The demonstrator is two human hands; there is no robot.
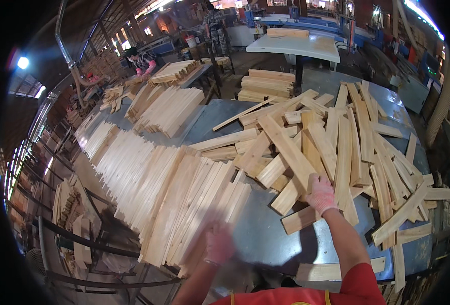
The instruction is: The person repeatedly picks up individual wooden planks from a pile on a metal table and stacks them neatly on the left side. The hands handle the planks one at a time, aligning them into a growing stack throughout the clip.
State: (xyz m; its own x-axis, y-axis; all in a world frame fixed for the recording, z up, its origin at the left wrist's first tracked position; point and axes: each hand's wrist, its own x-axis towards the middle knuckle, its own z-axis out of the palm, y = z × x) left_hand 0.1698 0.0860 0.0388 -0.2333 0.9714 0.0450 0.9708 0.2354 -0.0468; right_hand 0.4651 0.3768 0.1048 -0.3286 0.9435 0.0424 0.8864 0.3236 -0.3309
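My right hand (320, 194), in a pinkish knit glove, grips the near end of a pale wooden board (286, 147). This board slants away to the far left across a jumbled pile of loose boards (344, 137). My left hand (219, 245), gloved alike, is smeared by motion, so its fingers cannot be read. It is at the near right end of a long row of boards (184, 198) packed side by side; whether it touches them cannot be made out.
Both groups lie on a grey metal table (265, 229). One board (336, 269) lies along its near edge. Farther off are a smaller board stack (169, 109), a white-topped table (296, 47) and two people (142, 63) at the back left. A curved metal rail (90, 244) runs at the lower left.
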